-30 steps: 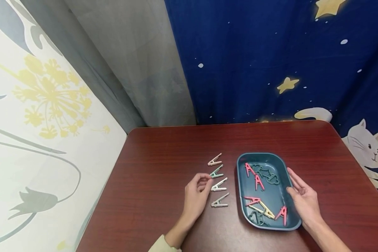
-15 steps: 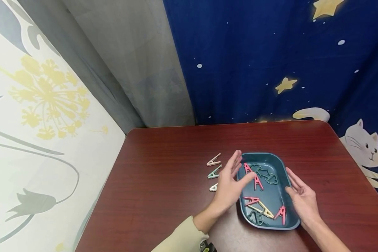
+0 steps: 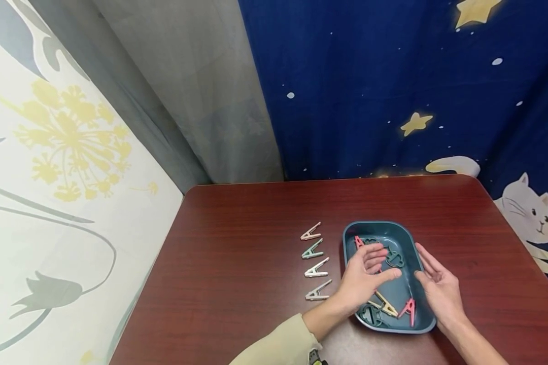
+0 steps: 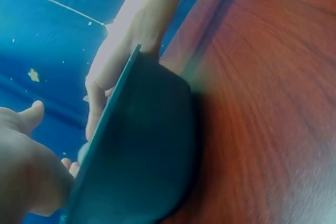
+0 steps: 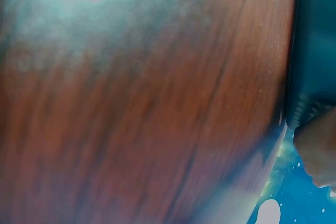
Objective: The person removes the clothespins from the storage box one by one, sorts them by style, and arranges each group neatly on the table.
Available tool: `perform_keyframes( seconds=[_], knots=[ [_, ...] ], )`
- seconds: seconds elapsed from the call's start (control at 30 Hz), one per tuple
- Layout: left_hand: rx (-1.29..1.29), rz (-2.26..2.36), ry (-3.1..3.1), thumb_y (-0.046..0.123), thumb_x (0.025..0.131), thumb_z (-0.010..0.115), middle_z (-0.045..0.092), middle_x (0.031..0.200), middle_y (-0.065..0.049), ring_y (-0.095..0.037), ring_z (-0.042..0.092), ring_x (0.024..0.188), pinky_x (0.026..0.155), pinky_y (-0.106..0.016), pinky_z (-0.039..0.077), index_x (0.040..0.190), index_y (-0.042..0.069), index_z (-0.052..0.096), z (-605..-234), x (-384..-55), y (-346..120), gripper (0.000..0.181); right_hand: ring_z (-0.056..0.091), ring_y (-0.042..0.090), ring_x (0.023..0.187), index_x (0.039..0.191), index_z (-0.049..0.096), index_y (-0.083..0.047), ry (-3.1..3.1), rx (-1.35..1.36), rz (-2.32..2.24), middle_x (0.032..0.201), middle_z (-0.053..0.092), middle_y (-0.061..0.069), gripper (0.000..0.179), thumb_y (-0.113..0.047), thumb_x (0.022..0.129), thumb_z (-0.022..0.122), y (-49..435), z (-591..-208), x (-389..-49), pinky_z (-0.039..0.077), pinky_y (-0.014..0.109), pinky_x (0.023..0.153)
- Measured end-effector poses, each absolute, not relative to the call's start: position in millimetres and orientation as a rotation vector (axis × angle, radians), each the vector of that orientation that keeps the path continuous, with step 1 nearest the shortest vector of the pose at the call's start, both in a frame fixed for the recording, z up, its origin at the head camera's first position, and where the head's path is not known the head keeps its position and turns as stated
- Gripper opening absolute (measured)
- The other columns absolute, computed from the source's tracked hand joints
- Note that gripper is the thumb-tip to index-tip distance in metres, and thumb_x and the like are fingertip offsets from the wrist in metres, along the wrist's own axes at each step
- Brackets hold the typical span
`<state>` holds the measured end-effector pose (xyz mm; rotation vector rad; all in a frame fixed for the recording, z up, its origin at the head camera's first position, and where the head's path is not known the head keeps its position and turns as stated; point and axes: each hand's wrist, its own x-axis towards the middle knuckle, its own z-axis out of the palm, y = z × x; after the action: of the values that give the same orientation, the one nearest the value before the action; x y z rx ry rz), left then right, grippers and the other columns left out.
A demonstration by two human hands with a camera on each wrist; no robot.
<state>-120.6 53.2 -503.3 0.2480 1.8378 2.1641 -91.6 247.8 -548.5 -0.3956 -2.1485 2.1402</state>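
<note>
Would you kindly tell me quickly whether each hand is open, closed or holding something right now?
Left hand: open over the blue tray, nothing visible in it.
Right hand: holding the tray's side, thumb at the rim.

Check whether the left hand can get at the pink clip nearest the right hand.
Probably yes: the left hand hovers over the tray, and that pink clip lies inside with nothing seen covering it.

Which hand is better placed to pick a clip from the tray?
Probably left: the left hand is over the tray, near the yellow clip, and nothing shows in its grasp, while the right hand holds the tray's side.
</note>
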Motion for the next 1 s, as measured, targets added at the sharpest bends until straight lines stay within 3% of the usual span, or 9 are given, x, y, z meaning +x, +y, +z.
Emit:
perform_keyframes(
  seconds=[0.2, 0.57, 0.7, 0.9, 1.0],
  knots=[
    [0.114, 2.060, 1.729, -0.008, 0.087, 0.081, 0.075, 0.115, -0.007, -0.022, 0.071, 0.113, 0.092, -0.023, 0.057, 0.126, 0.001, 0.069, -507.3, -120.3, 61.0, 0.042, 0.059, -0.018, 0.114, 0.164, 0.039, -0.006, -2.132, -0.364, 2.139, 0.154, 0.046, -0.001, 0.063, 0.005, 0.104, 0.056, 248.1, -548.7, -91.8, 0.051, 0.007, 0.086],
    [0.328, 1.547, 1.964, -0.014, 0.080, 0.085, 0.079, 0.100, -0.005, -0.004, 0.068, 0.088, 0.083, -0.015, 0.052, 0.113, 0.000, 0.070, -506.4, -123.6, 65.2, 0.039, 0.058, -0.018, 0.115, 0.164, 0.039, -0.007, -2.099, -0.349, 2.185, 0.153, 0.047, -0.004, 0.064, 0.006, 0.104, 0.057, 250.9, -550.8, -91.6, 0.050, 0.008, 0.086],
    [0.472, 1.364, 2.091, -0.011, 0.078, 0.089, 0.078, 0.098, 0.002, 0.000, 0.067, 0.087, 0.085, -0.013, 0.051, 0.112, 0.004, 0.071, -506.6, -123.2, 64.9, 0.042, 0.057, -0.018, 0.116, 0.164, 0.038, -0.007, -2.073, -0.356, 2.225, 0.151, 0.049, -0.009, 0.064, 0.006, 0.104, 0.057, 252.2, -550.6, -90.5, 0.050, 0.007, 0.087],
    [0.715, 0.866, 2.411, 0.013, 0.076, 0.097, 0.072, 0.096, 0.022, 0.011, 0.062, 0.091, 0.084, -0.006, 0.042, 0.112, 0.021, 0.071, -506.7, -121.0, 65.7, 0.046, 0.058, -0.018, 0.114, 0.165, 0.037, -0.007, -2.084, -0.373, 2.238, 0.152, 0.047, -0.008, 0.065, 0.005, 0.104, 0.057, 252.0, -549.5, -89.5, 0.052, 0.009, 0.085],
    [0.807, 0.697, 2.507, 0.019, 0.074, 0.099, 0.071, 0.097, 0.026, 0.013, 0.060, 0.093, 0.085, -0.006, 0.040, 0.112, 0.025, 0.070, -508.9, -118.4, 66.6, 0.049, 0.060, -0.017, 0.113, 0.165, 0.037, -0.007, -2.087, -0.376, 2.236, 0.151, 0.048, -0.009, 0.064, 0.004, 0.104, 0.057, 251.4, -549.6, -90.1, 0.053, 0.010, 0.084]
  ],
)
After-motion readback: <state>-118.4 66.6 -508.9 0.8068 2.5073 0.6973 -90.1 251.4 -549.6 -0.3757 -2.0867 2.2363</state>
